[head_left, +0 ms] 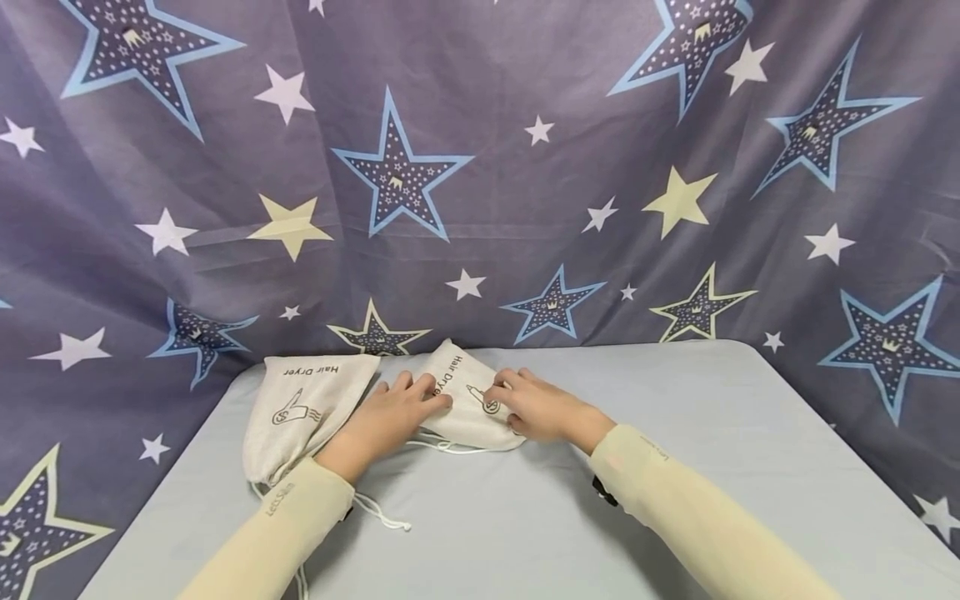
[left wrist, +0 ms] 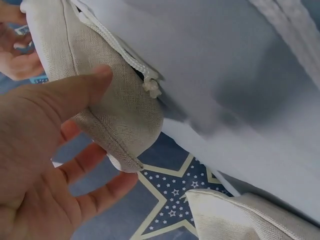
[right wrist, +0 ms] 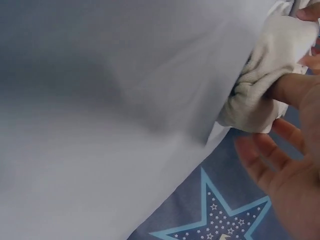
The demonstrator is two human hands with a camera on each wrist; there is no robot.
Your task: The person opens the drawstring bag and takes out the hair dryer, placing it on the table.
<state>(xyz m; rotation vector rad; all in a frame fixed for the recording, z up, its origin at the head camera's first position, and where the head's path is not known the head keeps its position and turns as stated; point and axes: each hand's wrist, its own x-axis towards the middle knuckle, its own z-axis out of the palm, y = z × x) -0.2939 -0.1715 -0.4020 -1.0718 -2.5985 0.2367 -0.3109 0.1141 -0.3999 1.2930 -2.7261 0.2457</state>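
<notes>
A cream cloth drawstring bag (head_left: 459,421) printed "Hair Dryer" lies tilted near the back of the table. My left hand (head_left: 397,411) holds its left side, and in the left wrist view the thumb crosses the cloth while the fingers reach round the far side by a corner. At the other end my right hand (head_left: 542,407) grips the bag, its thumb pushed into bunched cloth (right wrist: 252,97) in the right wrist view. The bag's contents are hidden. Beside my left forearm lies a second such bag (head_left: 288,396), partly covered by that arm.
White cords (head_left: 382,515) trail from the left bag across the pale blue table cover (head_left: 480,533). Another white cord (head_left: 450,448) lies along the held bag's front edge. Behind the table hangs a dark star-patterned curtain (head_left: 495,200).
</notes>
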